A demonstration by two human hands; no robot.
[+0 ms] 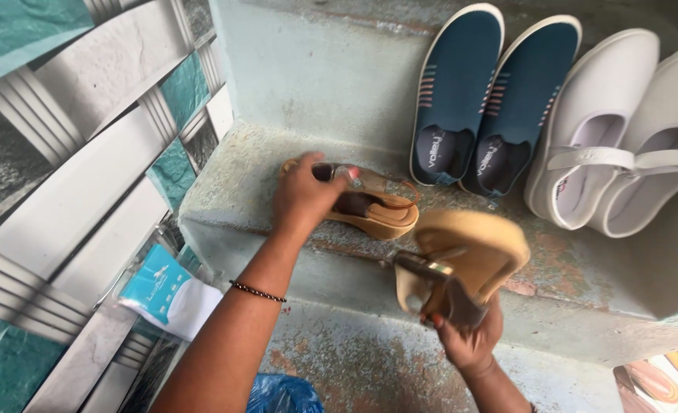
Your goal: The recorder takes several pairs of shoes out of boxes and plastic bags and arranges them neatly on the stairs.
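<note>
Left hand (pixel 302 195) is down on a tan wedge sandal (pixel 369 205), fingers curled over its straps, the sandal resting on the concrete step (pixel 239 164) near the step's front edge. Right hand (pixel 469 336) is clamped on the strap end of a second tan sandal (pixel 469 248), lifted off the step and tilted so its sole faces up, just in front of that same edge. Against the riser at the step's back lean a pair of blue slip-on shoes (pixel 492 92), and beside them, toward the right end, a pair of white strap shoes (pixel 622 130). Below the step's left end lies a blue-and-white packet (pixel 167 294).
</note>
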